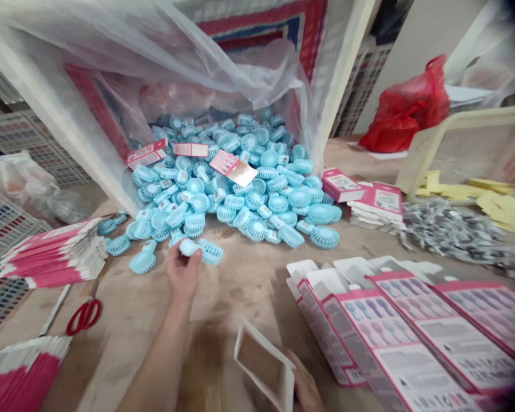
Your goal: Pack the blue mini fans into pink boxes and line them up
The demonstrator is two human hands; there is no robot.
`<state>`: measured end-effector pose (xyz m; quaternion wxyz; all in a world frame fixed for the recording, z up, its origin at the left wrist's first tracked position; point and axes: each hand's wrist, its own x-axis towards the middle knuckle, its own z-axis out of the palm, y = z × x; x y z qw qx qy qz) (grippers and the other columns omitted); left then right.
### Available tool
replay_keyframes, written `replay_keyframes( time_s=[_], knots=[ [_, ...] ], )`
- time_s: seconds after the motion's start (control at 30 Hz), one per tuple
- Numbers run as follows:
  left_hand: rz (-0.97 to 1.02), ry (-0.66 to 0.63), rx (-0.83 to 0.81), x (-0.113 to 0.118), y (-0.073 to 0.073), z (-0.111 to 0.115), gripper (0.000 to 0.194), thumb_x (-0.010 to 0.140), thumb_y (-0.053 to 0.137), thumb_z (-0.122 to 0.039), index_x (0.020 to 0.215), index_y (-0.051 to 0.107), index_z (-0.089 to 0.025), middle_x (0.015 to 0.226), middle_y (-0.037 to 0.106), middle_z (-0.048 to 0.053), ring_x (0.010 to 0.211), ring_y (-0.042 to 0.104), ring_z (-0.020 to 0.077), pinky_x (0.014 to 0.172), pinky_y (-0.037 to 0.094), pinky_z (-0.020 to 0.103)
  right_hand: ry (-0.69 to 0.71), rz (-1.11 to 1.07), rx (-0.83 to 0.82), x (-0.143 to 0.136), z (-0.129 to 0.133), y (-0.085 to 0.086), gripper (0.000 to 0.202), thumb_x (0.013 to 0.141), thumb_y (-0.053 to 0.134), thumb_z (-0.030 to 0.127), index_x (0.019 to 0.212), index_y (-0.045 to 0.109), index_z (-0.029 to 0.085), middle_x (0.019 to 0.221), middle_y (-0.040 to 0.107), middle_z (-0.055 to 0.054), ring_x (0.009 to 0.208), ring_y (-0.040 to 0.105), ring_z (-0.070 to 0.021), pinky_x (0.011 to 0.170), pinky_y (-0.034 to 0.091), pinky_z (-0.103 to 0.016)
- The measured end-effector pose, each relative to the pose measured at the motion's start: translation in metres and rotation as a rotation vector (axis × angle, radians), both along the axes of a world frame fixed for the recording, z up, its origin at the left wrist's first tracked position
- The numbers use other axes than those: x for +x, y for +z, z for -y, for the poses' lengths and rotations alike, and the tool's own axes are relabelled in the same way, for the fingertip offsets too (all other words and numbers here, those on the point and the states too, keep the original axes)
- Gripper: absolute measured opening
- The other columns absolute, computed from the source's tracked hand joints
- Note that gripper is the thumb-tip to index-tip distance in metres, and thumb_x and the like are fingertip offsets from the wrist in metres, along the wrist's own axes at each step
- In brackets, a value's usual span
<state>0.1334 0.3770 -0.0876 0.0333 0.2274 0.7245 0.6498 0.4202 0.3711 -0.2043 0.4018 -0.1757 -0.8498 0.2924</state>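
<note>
1. The left hand has its grip closed on a blue fan, pinched between thumb and fingers, just above the tabletop at the near edge of the heap. (A ribbed fan head shows right beside it; whether it belongs to the held piece, I cannot tell.)
2. The right hand has its grip around the side of a box, whose open end tilts up and toward the left. The fingers are partly hidden and blurred, so how tightly they close I cannot tell.
3. The heap of blue fans spills from the opening of a white frame onto the tabletop; a clear plastic sheet drapes above it.
4. Pink-and-white cartons lie on the heap, and a pink carton sits at its right edge beside a stack of cards.
5. Farther right are grey cords, yellow pieces in and beside a pale tray, and a red bag behind.
6. Printed boxes lean in a row at right front, flaps open.
7. At left, red-handled scissors lie between two flat stacks (pink and white).
</note>
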Motion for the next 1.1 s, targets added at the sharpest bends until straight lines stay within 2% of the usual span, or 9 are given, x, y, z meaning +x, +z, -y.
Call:
replay_keyframes(
  time_s=[0.13, 0.23, 0.37, 0.47, 0.53, 0.63, 0.8, 0.97, 1.1],
  knots=[
    [-0.029, -0.282, 0.331, 0.059, 0.057, 0.062, 0.049, 0.082, 0.063, -0.056, 0.119, 0.053, -0.025, 0.088, 0.069, 0.003, 0.068, 0.067, 0.0186, 0.055, 0.056, 0.028, -0.014, -0.004, -0.064, -0.001, 0.002, 0.005, 0.045, 0.097, 0.044, 0.047, 0.136, 0.046, 0.024, 0.114, 0.07, -0.011, 0.101, 0.071, -0.0261, 0.084, 0.061, -0.032],
    [-0.347, -0.535, 0.333, 0.103, 0.071, 0.079, 0.047, 0.079, 0.076, -0.031, 0.12, 0.053, -0.028, 0.094, 0.071, 0.003, 0.071, 0.07, 0.0173, 0.057, 0.057, 0.024, 0.052, -0.01, -0.155, -0.002, 0.003, 0.005, 0.043, 0.095, 0.051, 0.043, 0.133, 0.05, 0.024, 0.111, 0.07, -0.01, 0.096, 0.072, -0.0258, 0.083, 0.061, -0.034],
    [-0.898, -0.538, 0.04, 0.12, 0.058, 0.08, 0.036, 0.079, 0.077, -0.03, 0.108, 0.059, -0.018, 0.078, 0.066, 0.004, 0.066, 0.063, 0.0149, 0.06, 0.054, 0.026, 0.065, -0.05, -0.159, -0.005, 0.001, 0.012, 0.04, 0.094, 0.052, 0.047, 0.128, 0.051, 0.025, 0.103, 0.071, -0.008, 0.086, 0.072, -0.0226, 0.077, 0.062, -0.031],
    [-1.03, -0.607, -0.174, 0.11, 0.038, 0.092, 0.031, 0.078, 0.076, -0.043, 0.097, 0.068, -0.02, 0.087, 0.065, 0.007, 0.079, 0.061, 0.0202, 0.074, 0.052, 0.037, 0.09, -0.071, -0.137, -0.006, 0.001, 0.015, 0.042, 0.095, 0.051, 0.046, 0.131, 0.048, 0.025, 0.104, 0.071, -0.009, 0.088, 0.071, -0.0228, 0.077, 0.062, -0.032],
    [-0.896, -0.649, -0.274, 0.103, 0.021, 0.104, 0.051, 0.071, 0.079, -0.052, 0.114, 0.067, -0.026, 0.113, 0.062, 0.011, 0.099, 0.059, 0.0276, 0.087, 0.051, 0.047, 0.1, -0.055, -0.16, -0.005, 0.002, 0.013, 0.042, 0.094, 0.051, 0.042, 0.132, 0.048, 0.025, 0.107, 0.07, -0.009, 0.093, 0.071, -0.0237, 0.08, 0.061, -0.033],
    [-0.4, -0.714, -0.353, 0.101, -0.003, 0.111, 0.099, 0.061, 0.084, -0.057, 0.144, 0.042, -0.023, 0.13, 0.056, 0.016, 0.11, 0.059, 0.0313, 0.094, 0.051, 0.05, 0.095, -0.016, -0.181, -0.004, 0.003, 0.008, 0.041, 0.093, 0.053, 0.039, 0.13, 0.051, 0.022, 0.109, 0.07, -0.012, 0.097, 0.07, -0.0254, 0.083, 0.061, -0.035],
    [0.274, -0.881, -0.476, 0.106, -0.02, 0.078, 0.04, 0.079, 0.07, -0.043, 0.106, 0.065, -0.014, 0.095, 0.073, 0.011, 0.088, 0.069, 0.026, 0.077, 0.056, 0.036, 0.043, 0.159, -0.184, 0.012, -0.017, 0.027, 0.048, 0.09, 0.061, 0.035, 0.134, 0.054, 0.018, 0.121, 0.068, -0.015, 0.112, 0.066, -0.0279, 0.092, 0.059, -0.039],
    [0.101, -0.786, -0.641, 0.119, -0.019, 0.033, 0.045, 0.084, 0.06, -0.05, 0.116, 0.06, -0.02, 0.11, 0.072, 0.012, 0.1, 0.067, 0.0314, 0.087, 0.052, 0.043, 0.081, 0.287, 0.032, 0.065, -0.033, 0.052, 0.046, 0.09, 0.056, 0.015, 0.134, 0.057, 0.028, 0.13, 0.065, -0.004, 0.122, 0.061, -0.0229, 0.102, 0.053, -0.038],
    [0.008, -0.828, -0.745, 0.15, -0.026, -0.003, 0.054, 0.086, 0.052, -0.049, 0.131, 0.051, -0.019, 0.118, 0.068, 0.017, 0.114, 0.062, 0.0348, 0.095, 0.047, 0.043, 0.113, 0.237, 0.129, 0.097, -0.024, 0.033, 0.046, 0.087, 0.059, 0.012, 0.129, 0.062, 0.03, 0.121, 0.07, -0.003, 0.109, 0.069, -0.0222, 0.095, 0.057, -0.032]
  ],
)
